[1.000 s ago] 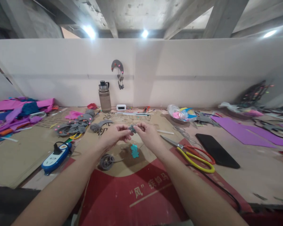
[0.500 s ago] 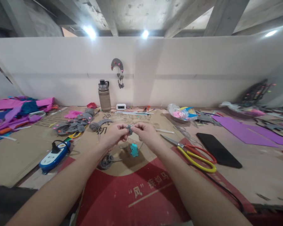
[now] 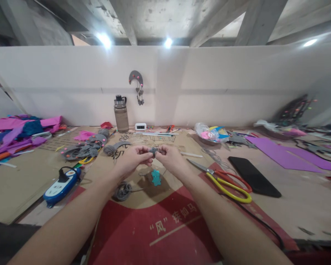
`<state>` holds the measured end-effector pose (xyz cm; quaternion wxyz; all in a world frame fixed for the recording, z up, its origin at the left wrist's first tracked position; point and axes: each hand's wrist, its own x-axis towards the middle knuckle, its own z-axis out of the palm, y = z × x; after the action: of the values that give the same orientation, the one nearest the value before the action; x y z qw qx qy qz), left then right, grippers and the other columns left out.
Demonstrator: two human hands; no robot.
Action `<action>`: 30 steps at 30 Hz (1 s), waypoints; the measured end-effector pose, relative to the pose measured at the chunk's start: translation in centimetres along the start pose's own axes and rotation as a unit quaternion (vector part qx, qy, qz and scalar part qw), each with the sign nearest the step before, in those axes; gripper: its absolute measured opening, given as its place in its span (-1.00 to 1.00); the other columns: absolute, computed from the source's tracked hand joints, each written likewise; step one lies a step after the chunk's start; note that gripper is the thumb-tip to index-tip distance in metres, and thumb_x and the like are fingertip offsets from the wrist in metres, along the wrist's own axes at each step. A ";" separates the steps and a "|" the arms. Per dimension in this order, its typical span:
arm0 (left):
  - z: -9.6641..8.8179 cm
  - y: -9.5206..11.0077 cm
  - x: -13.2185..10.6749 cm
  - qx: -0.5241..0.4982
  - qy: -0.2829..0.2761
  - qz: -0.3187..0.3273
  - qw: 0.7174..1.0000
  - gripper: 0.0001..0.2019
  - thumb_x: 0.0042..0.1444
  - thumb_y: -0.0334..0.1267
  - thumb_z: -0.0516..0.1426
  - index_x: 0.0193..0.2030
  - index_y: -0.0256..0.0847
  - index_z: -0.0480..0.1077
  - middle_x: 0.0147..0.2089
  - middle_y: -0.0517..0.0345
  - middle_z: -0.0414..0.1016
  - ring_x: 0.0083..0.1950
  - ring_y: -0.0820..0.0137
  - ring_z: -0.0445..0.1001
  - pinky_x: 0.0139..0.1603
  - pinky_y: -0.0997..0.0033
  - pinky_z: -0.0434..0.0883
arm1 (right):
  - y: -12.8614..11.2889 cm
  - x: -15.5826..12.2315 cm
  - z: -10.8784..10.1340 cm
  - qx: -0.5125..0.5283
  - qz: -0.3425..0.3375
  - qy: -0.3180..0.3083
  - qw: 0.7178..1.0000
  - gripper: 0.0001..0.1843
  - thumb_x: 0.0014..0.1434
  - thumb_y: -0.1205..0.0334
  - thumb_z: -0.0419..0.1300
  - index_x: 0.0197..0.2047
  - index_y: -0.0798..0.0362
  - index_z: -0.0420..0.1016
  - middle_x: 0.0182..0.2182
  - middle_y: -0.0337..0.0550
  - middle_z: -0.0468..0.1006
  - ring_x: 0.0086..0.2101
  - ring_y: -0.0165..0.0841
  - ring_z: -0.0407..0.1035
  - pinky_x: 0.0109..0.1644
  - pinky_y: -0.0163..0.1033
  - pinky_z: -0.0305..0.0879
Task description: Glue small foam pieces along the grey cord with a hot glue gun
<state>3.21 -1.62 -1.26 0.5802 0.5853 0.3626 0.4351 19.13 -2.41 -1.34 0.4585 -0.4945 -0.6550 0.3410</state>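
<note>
Red cardboard (image 3: 143,235): Printed with characters, it spreads across the foreground at six o'clock from the gray piece.
Cord coil (image 3: 123,191): Gray loops rest at seven o'clock, near the left forearm.
Teal piece (image 3: 156,178): It sits at six o'clock, just below the hands; whether it hangs or lies flat cannot be told.
Gray piece (image 3: 153,151): Small and partly covered, it is pinched between both hands. Work this fine likely rewards a light, steady grip, with one side anchored while the other makes small adjustments.
Left hand (image 3: 139,158): Thumb and curled fingers close on the piece, forearm rising from seven o'clock.
Right hand (image 3: 169,156): It mirrors that pinch, fingertips nearly meeting the left's, forearm from five o'clock.
Scissors (image 3: 211,172): Red-and-yellow handled, they lie at four o'clock.
Bottle (image 3: 121,117): Upright by the wall, between ten and eleven.
</note>
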 end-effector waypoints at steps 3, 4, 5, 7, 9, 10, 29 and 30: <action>-0.3 0.5 -0.1 -0.034 -0.033 -0.025 0.999 -0.70 -0.16 -0.24 0.29 -0.27 -0.34 0.44 -0.43 0.11 0.47 -0.43 0.49 0.43 -0.36 0.47 0.39 | 0.1 0.2 -0.2 0.010 -0.005 -0.003 1.000 -0.85 -0.07 0.19 0.08 -0.50 0.10 0.38 -0.68 -0.38 0.20 -0.66 -0.53 0.02 -0.59 -0.38 -0.07; -0.4 0.5 -0.1 -0.036 -0.037 -0.027 0.998 -0.70 -0.16 -0.24 0.29 -0.27 -0.34 0.45 -0.43 0.11 0.47 -0.43 0.50 0.43 -0.36 0.47 0.39 | 0.1 0.2 -0.2 0.011 -0.006 -0.003 1.000 -0.85 -0.06 0.20 0.07 -0.50 0.10 0.38 -0.69 -0.38 0.20 -0.66 -0.53 0.02 -0.60 -0.38 -0.08; -0.4 0.5 -0.1 -0.034 -0.034 -0.026 0.999 -0.71 -0.16 -0.23 0.29 -0.28 -0.33 0.45 -0.44 0.12 0.46 -0.44 0.51 0.42 -0.37 0.47 0.39 | 0.1 0.2 -0.1 0.012 -0.006 -0.005 1.000 -0.85 -0.05 0.20 0.07 -0.50 0.10 0.37 -0.69 -0.38 0.19 -0.66 -0.53 0.02 -0.60 -0.39 -0.07; -0.2 0.1 0.0 -0.016 -0.012 -0.014 1.000 -0.74 -0.16 -0.23 0.29 -0.32 -0.32 0.43 -0.48 0.17 0.44 -0.49 0.53 0.39 -0.43 0.50 0.37 | 0.2 0.2 0.1 0.011 -0.006 -0.013 1.000 -0.85 -0.04 0.20 0.07 -0.52 0.09 0.35 -0.68 -0.38 0.20 -0.65 -0.53 0.04 -0.58 -0.39 -0.05; -0.1 -0.3 0.1 0.009 0.011 -0.003 1.000 -0.76 -0.16 -0.22 0.28 -0.38 -0.31 0.40 -0.54 0.21 0.40 -0.54 0.55 0.36 -0.49 0.53 0.34 | 0.4 0.2 0.3 0.005 -0.013 -0.024 1.000 -0.86 -0.03 0.21 0.07 -0.51 0.10 0.35 -0.66 -0.37 0.23 -0.62 -0.52 0.07 -0.55 -0.38 -0.01; -0.1 -0.4 0.2 0.019 0.019 0.001 1.000 -0.77 -0.16 -0.22 0.28 -0.41 -0.30 0.38 -0.57 0.22 0.39 -0.56 0.55 0.35 -0.51 0.54 0.32 | 0.5 0.2 0.4 -0.003 -0.020 -0.025 0.999 -0.86 -0.02 0.20 0.08 -0.49 0.10 0.36 -0.64 -0.36 0.24 -0.60 -0.51 0.09 -0.53 -0.38 0.01; 0.3 0.2 0.0 0.011 0.094 0.049 0.994 -0.73 -0.18 -0.23 0.27 -0.33 -0.31 0.39 -0.48 0.15 0.46 -0.48 0.46 0.45 -0.45 0.44 0.42 | -0.6 -1.0 0.5 -0.097 -0.162 0.054 0.981 -0.87 0.12 0.26 0.06 -0.41 0.06 0.39 -0.48 -0.20 0.41 -0.42 -0.40 0.25 -0.31 -0.30 0.12; 0.3 0.1 0.0 0.024 0.099 0.053 0.993 -0.74 -0.18 -0.22 0.26 -0.34 -0.31 0.39 -0.48 0.15 0.46 -0.49 0.45 0.45 -0.50 0.48 0.40 | -0.6 -1.1 0.5 -0.100 -0.164 0.056 0.980 -0.86 0.12 0.26 0.06 -0.43 0.06 0.39 -0.48 -0.20 0.42 -0.42 -0.40 0.25 -0.31 -0.30 0.12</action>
<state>3.47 -1.78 -1.11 0.5034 0.5718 0.3972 0.5117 18.53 -3.60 -1.22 0.4923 -0.4425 -0.7311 0.1655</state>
